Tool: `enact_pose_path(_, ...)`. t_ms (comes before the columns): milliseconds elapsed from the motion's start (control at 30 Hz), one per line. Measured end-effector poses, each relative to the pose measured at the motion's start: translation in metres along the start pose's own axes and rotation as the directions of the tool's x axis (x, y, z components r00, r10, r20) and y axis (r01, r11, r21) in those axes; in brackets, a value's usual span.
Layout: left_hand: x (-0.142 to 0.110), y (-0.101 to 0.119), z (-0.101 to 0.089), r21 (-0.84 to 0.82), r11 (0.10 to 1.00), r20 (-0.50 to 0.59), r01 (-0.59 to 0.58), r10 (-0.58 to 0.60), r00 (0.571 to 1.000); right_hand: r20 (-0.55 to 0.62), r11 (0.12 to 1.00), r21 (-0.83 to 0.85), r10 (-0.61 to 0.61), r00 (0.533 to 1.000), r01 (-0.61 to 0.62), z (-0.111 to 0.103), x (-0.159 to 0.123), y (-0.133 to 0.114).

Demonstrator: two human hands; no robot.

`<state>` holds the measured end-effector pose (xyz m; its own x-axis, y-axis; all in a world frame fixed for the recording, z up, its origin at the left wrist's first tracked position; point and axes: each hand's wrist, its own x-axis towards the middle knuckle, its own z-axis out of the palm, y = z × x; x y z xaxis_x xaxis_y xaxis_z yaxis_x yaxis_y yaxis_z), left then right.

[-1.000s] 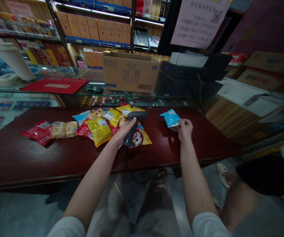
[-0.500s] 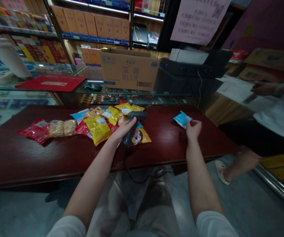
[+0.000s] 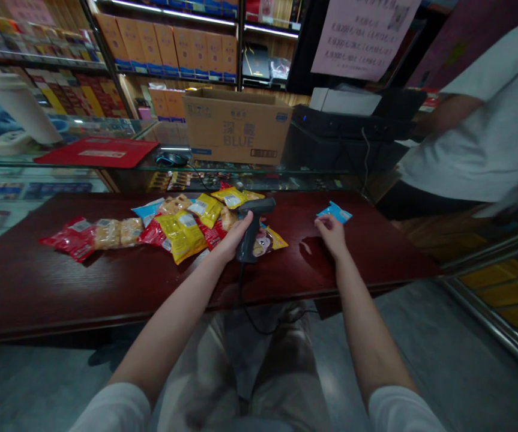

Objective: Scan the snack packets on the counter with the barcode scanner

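My left hand (image 3: 235, 238) is wrapped around the grip of a dark barcode scanner (image 3: 250, 231), its cable trailing down off the table edge. Behind the scanner sits a snack packet with a cartoon face (image 3: 265, 242), partly hidden. To its left lie a yellow snack packet (image 3: 182, 234) and other bagged snacks in a loose pile, with a red snack packet (image 3: 73, 239) at the far left. My right hand (image 3: 332, 235) hovers over the table, fingers loosely bent and holding nothing I can see. Just beyond it a blue snack packet (image 3: 337, 211) lies on the wood.
The dark red table (image 3: 119, 288) carries the snacks. Behind it, a glass counter holds a cardboard box (image 3: 236, 129), a computer mouse (image 3: 171, 158), a red mat (image 3: 99, 151) and a black printer (image 3: 353, 123). A person in a white shirt (image 3: 488, 138) stands at the right.
My right hand carried the blue packet rightward, let go of it and drew back left. The scanner shifted slightly right in my left hand. The person at the right came closer to the counter.
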<state>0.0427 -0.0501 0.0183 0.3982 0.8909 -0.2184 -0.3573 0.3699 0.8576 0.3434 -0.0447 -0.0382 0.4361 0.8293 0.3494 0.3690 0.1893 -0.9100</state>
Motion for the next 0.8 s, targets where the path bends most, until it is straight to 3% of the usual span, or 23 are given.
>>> enact_pose_path(100,-0.01,0.008,-0.002,0.048,0.999,0.026,0.001,-0.002,1.0,0.226,1.0,0.012,0.017,0.974,-0.02,0.018,-0.013,-0.012)
enact_pose_path(200,-0.02,0.02,-0.011,0.126,0.992,0.04,-0.027,0.022,0.999,0.356,0.993,-0.119,0.026,0.934,0.018,0.027,-0.026,-0.022)
enact_pose_path(367,-0.024,0.033,-0.022,0.116,0.987,0.013,-0.112,0.111,0.994,0.451,0.883,-0.426,0.02,0.893,0.195,0.04,-0.045,-0.035)
enact_pose_path(500,-0.022,0.032,-0.022,0.127,0.986,0.011,-0.111,0.11,0.994,0.456,0.831,-0.503,0.021,0.89,0.238,0.051,-0.055,-0.039)
enact_pose_path(600,-0.022,0.03,-0.02,0.132,0.984,0.006,-0.116,0.117,0.993,0.445,0.899,-0.402,0.024,0.895,0.176,0.051,-0.055,-0.038)
enact_pose_path(700,-0.022,0.029,-0.019,0.129,0.985,0.002,-0.114,0.115,0.993,0.404,0.99,-0.141,0.043,0.914,0.016,0.042,-0.053,-0.038)
enact_pose_path(800,-0.021,0.029,-0.019,0.141,0.986,0.002,-0.091,0.092,0.996,0.339,0.963,0.186,0.123,0.933,-0.195,0.032,-0.051,-0.042)
